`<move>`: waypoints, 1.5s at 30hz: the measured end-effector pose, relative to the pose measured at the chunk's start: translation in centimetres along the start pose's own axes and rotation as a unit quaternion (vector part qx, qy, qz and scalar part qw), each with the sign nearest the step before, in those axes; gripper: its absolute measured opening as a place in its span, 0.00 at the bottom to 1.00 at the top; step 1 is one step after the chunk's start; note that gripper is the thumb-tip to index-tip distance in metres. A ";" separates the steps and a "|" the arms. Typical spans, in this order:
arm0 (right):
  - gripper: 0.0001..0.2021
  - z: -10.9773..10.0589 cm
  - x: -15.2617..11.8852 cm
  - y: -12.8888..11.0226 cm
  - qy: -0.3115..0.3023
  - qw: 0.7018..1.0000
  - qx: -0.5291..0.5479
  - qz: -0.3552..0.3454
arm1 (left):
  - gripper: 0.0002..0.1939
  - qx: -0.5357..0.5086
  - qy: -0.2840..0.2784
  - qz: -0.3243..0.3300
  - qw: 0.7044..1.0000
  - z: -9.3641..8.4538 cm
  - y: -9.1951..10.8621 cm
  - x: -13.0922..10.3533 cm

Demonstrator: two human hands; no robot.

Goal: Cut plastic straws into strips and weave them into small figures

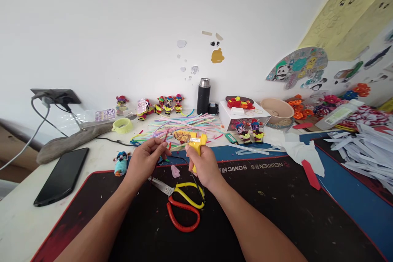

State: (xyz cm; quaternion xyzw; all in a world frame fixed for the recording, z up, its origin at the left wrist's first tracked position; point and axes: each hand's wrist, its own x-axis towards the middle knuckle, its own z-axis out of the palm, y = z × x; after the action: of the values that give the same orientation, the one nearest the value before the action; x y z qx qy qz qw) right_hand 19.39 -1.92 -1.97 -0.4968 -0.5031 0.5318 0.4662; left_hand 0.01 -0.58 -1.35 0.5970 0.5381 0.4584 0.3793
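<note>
Yellow glue gun [195, 141] is gripped in the right hand [204, 163], fingers wrapped round its handle, crusted brown nozzle end pointed toward the left hand. Thin dark red strip [166, 134] is pinched between the fingertips of the left hand [147, 157] and held up just beside the nozzle; whether the two are touching cannot be told. Both are held above the middle of the worktop [18, 213], near the far edge of the dark mat [260, 213]. Scissors [168, 189] with one yellow and one red handle are laid on the mat below the hands, blades slightly parted, one tip partly hidden by the left hand. Small pale pink piece [175, 171] is set between the hands, on the mat. Turquoise-bodied figurine [120, 164] is placed just left of the left hand. Black phone [63, 176] is laid toward the left edge of the worktop, near a long piece of wood [67, 141]. Pastel strips [184, 122] are heaped behind the hands; a row of figurines [168, 105] and a black flask [204, 96] are stood along the far edge. White box [229, 118] is placed right of the flask. White paper strips [365, 155] are piled toward the right edge.
</note>
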 end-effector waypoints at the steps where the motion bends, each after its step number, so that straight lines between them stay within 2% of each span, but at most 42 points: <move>1: 0.22 0.0 0.0 0.0 0.000 1.000 -0.003 0.000 | 0.21 -0.002 0.000 -0.001 1.000 0.0 0.0 0.0; 19: 0.19 0.0 0.1 0.3 -0.002 1.000 -0.025 0.003 | 0.21 0.000 0.005 -0.003 1.000 -0.2 0.2 0.0; 45: 0.20 0.2 -0.3 0.2 0.003 0.997 -0.081 0.005 | 0.24 0.003 0.014 -0.001 1.000 0.0 0.7 0.0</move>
State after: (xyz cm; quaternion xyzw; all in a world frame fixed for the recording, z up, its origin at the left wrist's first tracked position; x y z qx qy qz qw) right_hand 19.26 -2.20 -2.13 -0.5371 -0.5404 0.4901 0.4234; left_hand 0.17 -0.68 -0.71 0.5914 0.5453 0.4643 0.3707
